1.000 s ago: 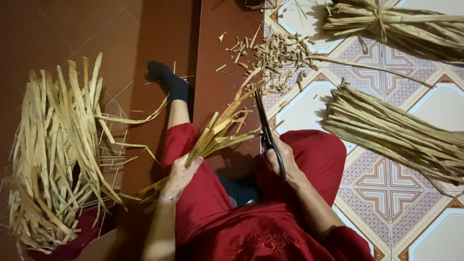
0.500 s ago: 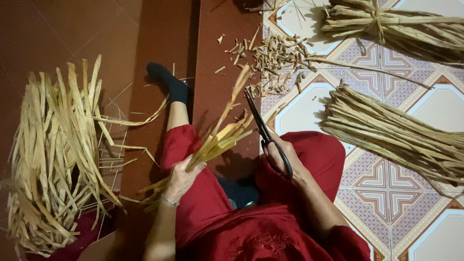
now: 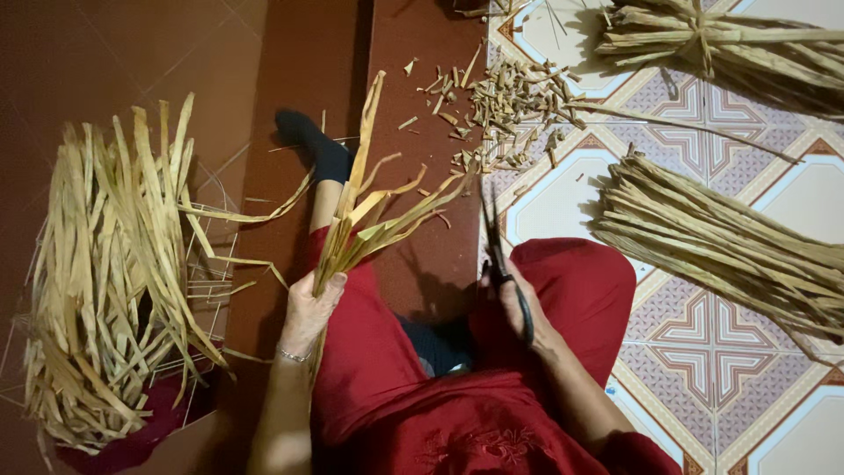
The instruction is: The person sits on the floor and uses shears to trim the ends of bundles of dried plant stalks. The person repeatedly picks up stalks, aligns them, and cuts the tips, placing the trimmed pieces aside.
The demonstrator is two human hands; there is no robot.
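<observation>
Patterned tile floor — cut scraps, two leaf bundles on it.

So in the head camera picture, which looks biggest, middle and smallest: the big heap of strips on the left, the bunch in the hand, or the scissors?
1. The heap of dried strips, largest by far.
2. The bunch of strips held in the left hand.
3. The scissors in the right hand, smallest, though partly hidden by the hand.
</observation>
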